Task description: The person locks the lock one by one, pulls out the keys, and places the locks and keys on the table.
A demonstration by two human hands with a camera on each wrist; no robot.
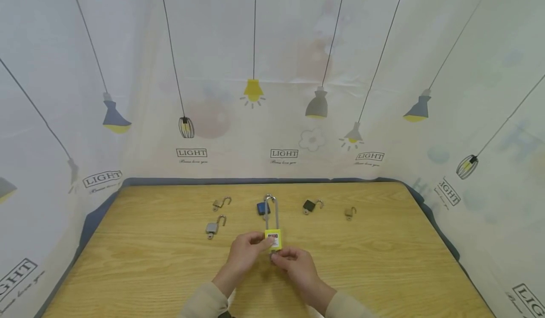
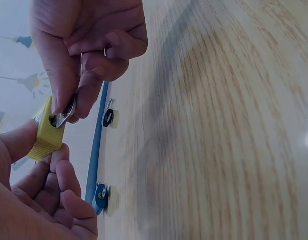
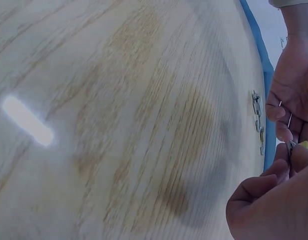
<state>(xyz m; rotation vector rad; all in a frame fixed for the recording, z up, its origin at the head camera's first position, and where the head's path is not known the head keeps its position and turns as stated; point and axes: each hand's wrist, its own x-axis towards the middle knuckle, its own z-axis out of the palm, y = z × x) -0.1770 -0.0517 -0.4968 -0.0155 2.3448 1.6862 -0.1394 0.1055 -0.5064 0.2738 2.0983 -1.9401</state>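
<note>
My left hand (image 1: 244, 251) pinches the body of a yellow padlock (image 1: 273, 233) between thumb and fingers, above the table. Its long metal shackle points up and away, both legs appearing to meet the body. At the padlock's underside, my right hand (image 1: 300, 266) pinches a small metal key (image 2: 68, 114) between thumb and forefinger. The key meets the keyhole; how deep it sits cannot be told. In the right wrist view, fingers cover most of the padlock. Behind the raised shackle lies a blue padlock (image 1: 261, 208), partly covered by it.
On the wooden table (image 1: 383, 261) lie a grey padlock (image 1: 211, 227), a small brass-coloured padlock (image 1: 217, 204), a black padlock (image 1: 309, 207) and another small padlock (image 1: 349, 213), with shackles swung open and keys below. A printed curtain (image 1: 272, 133) encloses the table's back and sides.
</note>
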